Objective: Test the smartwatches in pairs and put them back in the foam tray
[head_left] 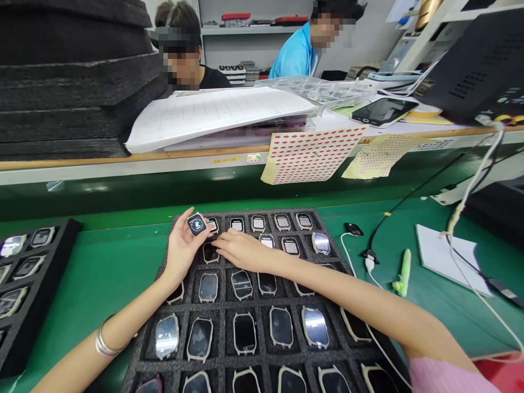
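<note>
The left hand (182, 252) grips 1 lit watch (197, 224) between thumb and fingertips, raised just above the far left corner of the black foam tray (223, 334). The right hand (245, 250) lies just beside it, fingers stretched flat. Their tips touch a seated watch body (210, 252) under the left thumb; whether they pinch it cannot be told. Rows of watch bodies fill the tray beneath both forearms. A bracelet (104, 345) circles the left wrist. Right of the right hand, a green tool (403, 271) lies on the green bench (114, 262).

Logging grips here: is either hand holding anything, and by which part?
The left hand pinches a watch body by its case edges; the right hand holds nothing, fingertips on the foam tray.
</note>
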